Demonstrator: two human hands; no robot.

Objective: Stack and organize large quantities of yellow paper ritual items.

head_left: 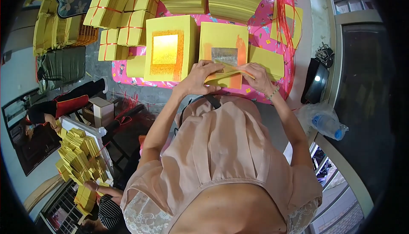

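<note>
A yellow paper sheet (219, 31) with a silver patch and orange smears lies at the near edge of the table, its near edge bent up into a fold. My left hand (198, 77) grips the fold's left end, fingers on top and thumb below. The right end is pinched by my right hand (258, 78), which wears a bead bracelet at the wrist. Just left of the sheet stands a tall stack of yellow paper (191, 34) with a gold square on top. Whether more sheets lie beneath the one I hold, I cannot tell.
The pink patterned cloth (266, 29) bears tied yellow bundles (104, 10), larger stacks (236, 0) and red strings (283, 17). A plastic bag with a bottle (326, 123) lies at right. At lower left, other people's hands work around a table piled with folded yellow paper (79, 149).
</note>
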